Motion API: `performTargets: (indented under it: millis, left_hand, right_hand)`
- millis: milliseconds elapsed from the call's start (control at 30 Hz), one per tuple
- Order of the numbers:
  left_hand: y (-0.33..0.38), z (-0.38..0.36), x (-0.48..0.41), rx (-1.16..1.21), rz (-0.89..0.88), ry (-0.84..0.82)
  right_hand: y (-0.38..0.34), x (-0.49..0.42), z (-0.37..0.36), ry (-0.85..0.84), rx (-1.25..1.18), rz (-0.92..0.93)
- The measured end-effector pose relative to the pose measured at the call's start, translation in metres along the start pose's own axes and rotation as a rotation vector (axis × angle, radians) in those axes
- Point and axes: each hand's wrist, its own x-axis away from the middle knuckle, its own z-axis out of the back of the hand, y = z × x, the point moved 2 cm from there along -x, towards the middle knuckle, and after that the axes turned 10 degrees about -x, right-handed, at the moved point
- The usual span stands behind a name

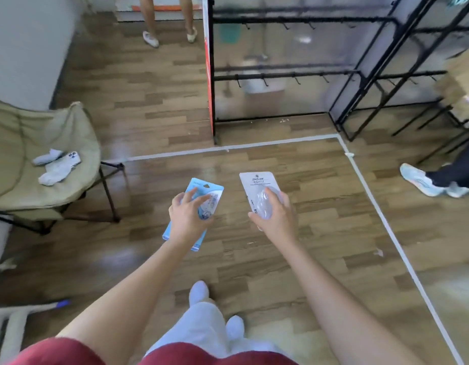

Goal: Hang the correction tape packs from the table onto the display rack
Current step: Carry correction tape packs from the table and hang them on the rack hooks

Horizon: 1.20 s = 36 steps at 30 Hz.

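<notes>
My left hand (187,216) grips a light blue correction tape pack (205,189) from above, fingers spread over its clear blister. My right hand (276,216) holds a white correction tape pack (257,181), fingers curled round its blister. Both packs are carried in the air over the wooden floor. The black display rack (280,75) stands ahead, with rows of bare hooks on two horizontal bars in front of a frosted panel. The table is out of view.
A beige folding chair (30,154) with socks and a phone stands at the left. White tape lines (372,206) mark the floor. One person's legs (170,19) are at the top, another person's shoe (422,181) at the right. More black racks (386,75) stand at the right.
</notes>
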Motion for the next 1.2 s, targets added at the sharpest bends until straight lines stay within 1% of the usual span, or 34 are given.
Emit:
performTargets:
  millis: [167, 333, 500, 667, 800, 933, 1033, 1200]
  left_hand:
    - [0.056, -0.020, -0.066, -0.009, -0.072, -0.016]
    - [0.114, -0.035, -0.160, -0.015, -0.120, 0.006]
    - [0.172, -0.042, -0.245, -0.026, -0.148, 0.002]
    - [0.226, -0.050, -0.307, -0.026, -0.176, 0.003]
    - [0.266, -0.060, -0.352, -0.037, -0.149, 0.012]
    - [0.309, -0.073, -0.394, -0.029, -0.094, 0.058]
    - [0.344, -0.079, -0.424, -0.019, -0.044, 0.106]
    - [0.399, -0.069, -0.469, 0.036, 0.041, 0.223]
  right_hand:
    - [0.031, -0.060, 0.039, 0.041, -0.020, -0.044]
    - [0.047, -0.147, 0.080, 0.131, -0.018, -0.051]
    - [0.052, -0.230, 0.122, 0.173, -0.014, -0.077]
    - [0.066, -0.299, 0.158, 0.183, 0.031, -0.080]
    - [0.082, -0.355, 0.184, 0.165, 0.001, -0.050]
    - [0.097, -0.418, 0.217, 0.120, -0.022, -0.014]
    - [0.100, -0.468, 0.248, 0.111, -0.030, 0.075]
    - [0.097, -0.541, 0.294, 0.077, -0.002, 0.167]
